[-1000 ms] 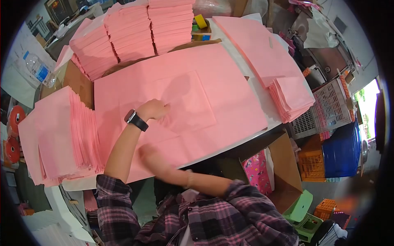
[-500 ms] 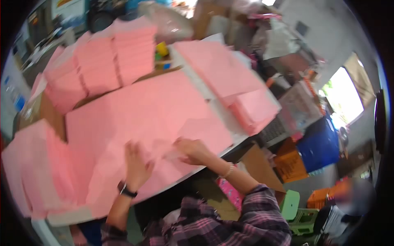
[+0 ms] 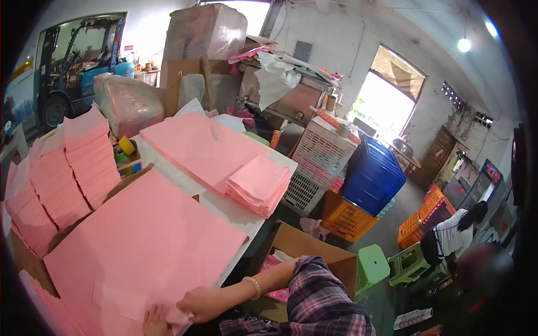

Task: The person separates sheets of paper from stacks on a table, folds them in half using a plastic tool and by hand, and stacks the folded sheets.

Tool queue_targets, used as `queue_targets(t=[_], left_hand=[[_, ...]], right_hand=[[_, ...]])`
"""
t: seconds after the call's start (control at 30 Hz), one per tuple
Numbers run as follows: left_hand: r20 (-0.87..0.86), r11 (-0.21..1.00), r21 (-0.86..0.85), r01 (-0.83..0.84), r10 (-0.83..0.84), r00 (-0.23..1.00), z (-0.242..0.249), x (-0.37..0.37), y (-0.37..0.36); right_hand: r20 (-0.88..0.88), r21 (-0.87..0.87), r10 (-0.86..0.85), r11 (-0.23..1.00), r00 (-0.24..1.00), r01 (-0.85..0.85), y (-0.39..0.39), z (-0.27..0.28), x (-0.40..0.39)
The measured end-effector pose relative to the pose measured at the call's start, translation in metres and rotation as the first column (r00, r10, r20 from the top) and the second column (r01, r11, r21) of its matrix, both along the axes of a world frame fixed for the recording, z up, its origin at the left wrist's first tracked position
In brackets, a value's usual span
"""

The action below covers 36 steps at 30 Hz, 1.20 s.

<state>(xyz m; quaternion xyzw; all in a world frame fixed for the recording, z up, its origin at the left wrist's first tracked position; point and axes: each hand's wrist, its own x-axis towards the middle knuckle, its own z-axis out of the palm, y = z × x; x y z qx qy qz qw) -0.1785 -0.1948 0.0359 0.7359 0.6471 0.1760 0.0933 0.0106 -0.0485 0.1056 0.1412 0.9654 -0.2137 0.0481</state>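
A large pink sheet (image 3: 151,224) lies flat across the near part of the table. At its near edge my right hand (image 3: 199,304), with a beaded bracelet on the wrist, is closed on a fold of the pink sheet. Just left of it my left hand (image 3: 156,320) rests on the pink material with its fingers stretched out; the frame's lower edge cuts it off. Beyond the big sheet lie a flat layer of pink sheets (image 3: 196,145) and a small pile of folded pink pieces (image 3: 259,185). Tall stacks of folded pink pieces (image 3: 84,157) stand at the left.
A cardboard box (image 3: 319,252) stands open beside the table on the right. Past it are a green stool (image 3: 372,269), an orange crate (image 3: 348,219), a blue bin (image 3: 372,175) and grey crates (image 3: 314,162). A seated person (image 3: 454,232) is farther right; a forklift (image 3: 78,73) stands back left.
My view has swung up and to the right, so both hands now appear lower. The left hand has come close beside the right, and the right hand's fingers have closed on the sheet.
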Motion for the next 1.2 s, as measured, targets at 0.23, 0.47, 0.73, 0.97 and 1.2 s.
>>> queue_targets(t=[0.23, 0.47, 0.73, 0.97, 1.2], left_hand=[[-0.107, 0.981, -0.109, 0.162, -0.174, 0.979, -0.064, -0.031, -0.034], [0.560, 0.885, -0.394, -0.246, 0.444, 0.700, -0.011, -0.043, -0.029], [0.843, 0.820, -0.537, -0.198, 0.529, -0.095, -0.019, -0.068, -0.011], [0.858, 0.841, -0.498, -0.214, 0.440, -0.266, -0.024, -0.071, 0.000], [0.870, 0.765, -0.458, -0.453, 0.490, -0.052, -0.034, -0.071, 0.010]], right_hand=[[-0.307, -0.344, 0.124, 0.910, 0.944, -0.232, 0.051, 0.002, -0.002], [-0.202, -0.786, -0.294, 0.618, 0.934, 0.025, 0.146, -0.026, 0.009], [0.141, -0.889, -0.580, 0.284, 0.802, 0.361, 0.130, -0.047, -0.030], [-0.092, -0.780, -0.502, 0.573, 0.860, 0.252, 0.143, -0.061, -0.045], [-0.040, -0.720, -0.507, 0.612, 0.861, 0.326, 0.143, -0.063, -0.054]])
